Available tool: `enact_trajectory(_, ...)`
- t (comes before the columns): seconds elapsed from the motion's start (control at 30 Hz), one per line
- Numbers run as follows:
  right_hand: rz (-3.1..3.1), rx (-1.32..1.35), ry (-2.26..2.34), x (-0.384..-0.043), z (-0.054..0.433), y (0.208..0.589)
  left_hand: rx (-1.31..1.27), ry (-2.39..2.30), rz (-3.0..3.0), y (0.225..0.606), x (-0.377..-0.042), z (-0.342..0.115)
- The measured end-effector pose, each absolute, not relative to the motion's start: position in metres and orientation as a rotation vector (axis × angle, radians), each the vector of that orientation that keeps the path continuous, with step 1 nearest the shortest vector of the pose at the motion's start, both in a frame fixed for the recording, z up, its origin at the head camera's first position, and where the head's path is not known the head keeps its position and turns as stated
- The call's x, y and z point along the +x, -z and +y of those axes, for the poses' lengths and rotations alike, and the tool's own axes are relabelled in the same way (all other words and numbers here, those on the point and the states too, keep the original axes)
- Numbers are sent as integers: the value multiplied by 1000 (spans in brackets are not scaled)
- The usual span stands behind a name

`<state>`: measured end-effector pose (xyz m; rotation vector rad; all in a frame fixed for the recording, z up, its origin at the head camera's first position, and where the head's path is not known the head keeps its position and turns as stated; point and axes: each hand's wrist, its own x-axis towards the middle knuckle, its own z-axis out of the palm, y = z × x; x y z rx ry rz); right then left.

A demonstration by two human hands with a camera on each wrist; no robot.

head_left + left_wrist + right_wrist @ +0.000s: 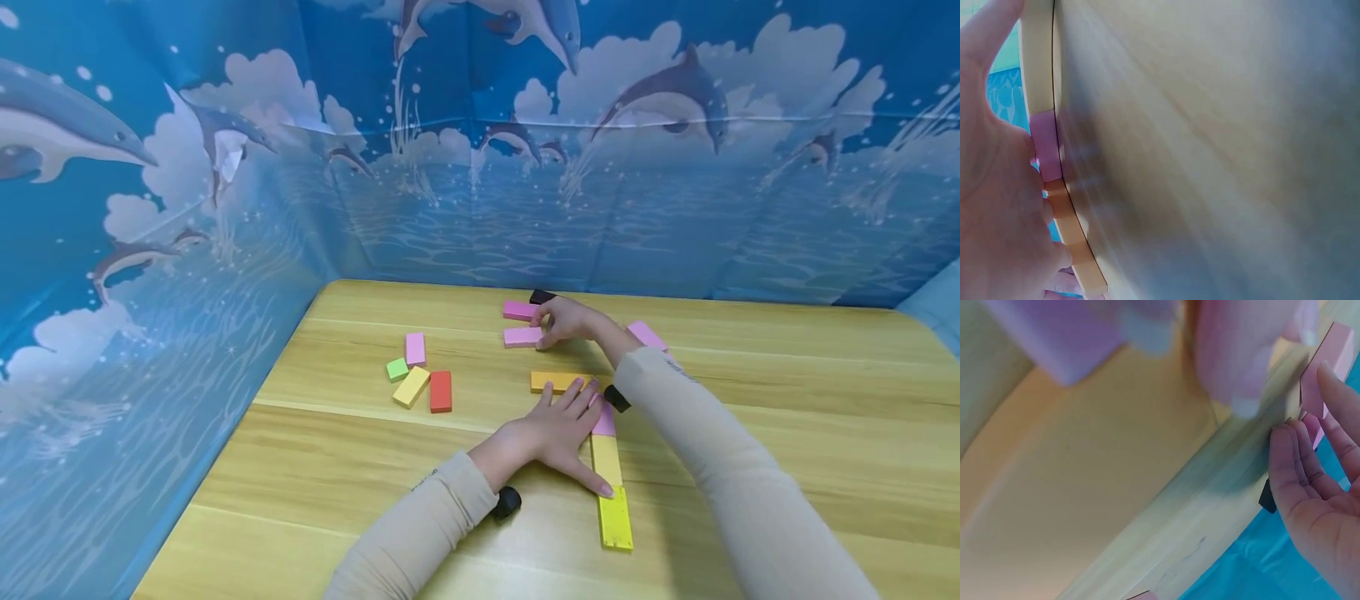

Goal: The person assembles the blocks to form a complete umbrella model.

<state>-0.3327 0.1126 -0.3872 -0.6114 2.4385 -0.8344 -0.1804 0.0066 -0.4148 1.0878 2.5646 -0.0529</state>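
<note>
My right hand is at the back of the table, its thumb and fingers round the right end of a pink block. A second pink block lies just behind it. In the right wrist view, the right hand has a digit against a pink block. My left hand lies spread over a corner of joined blocks. Its fingertips touch an orange block and a pink block; its thumb reaches the bright yellow block, beside a pale yellow block.
Left of the hands lie a pink block, a green block, a pale yellow block and a red block. Another pink block is partly behind the right forearm. A dolphin-print curtain borders the wooden table.
</note>
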Motion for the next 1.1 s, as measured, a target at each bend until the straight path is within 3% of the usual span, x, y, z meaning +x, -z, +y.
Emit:
enact_trajectory(0.6, 2513, -535, 1038, -325, 132, 398, 1073, 30, 2549, 413, -181, 8)
enact_trajectory(1.1, 2298, -277, 1322, -316, 159, 395, 1066, -10, 2536, 414, -180, 8)
